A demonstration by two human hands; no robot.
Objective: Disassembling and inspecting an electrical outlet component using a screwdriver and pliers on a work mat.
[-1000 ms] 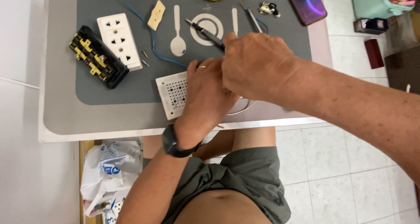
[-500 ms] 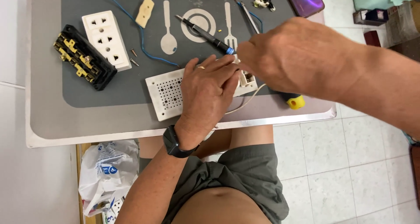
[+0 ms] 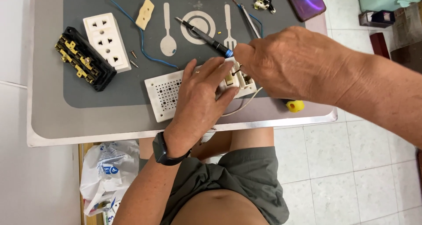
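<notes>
A white perforated box (image 3: 163, 95) lies on the grey mat (image 3: 123, 88) near the table's front edge. My left hand (image 3: 198, 102) presses flat on it and holds it down, with a black watch on the wrist. At the box's right end sits a cream switch insert (image 3: 233, 79) with a thin dark wire (image 3: 238, 69). The fingertips of my right hand (image 3: 299, 62) pinch together at that wire. A black screwdriver with a blue collar (image 3: 203, 32) lies on the mat just above the box, touched by neither hand.
On the mat's left lie a white multi-socket cover (image 3: 107, 42), its black base with brass contacts (image 3: 84, 60), two screws (image 3: 133, 58) and a blue wire (image 3: 141, 40). A yellow tool end (image 3: 295, 106) shows under my right wrist. A phone (image 3: 304, 1) lies far right, and a plastic bag (image 3: 108, 172) sits under the table.
My right hand has shifted left so its fingertips meet at the box's right end. The left hand stays on the box, and the yellow tool end has come into view.
</notes>
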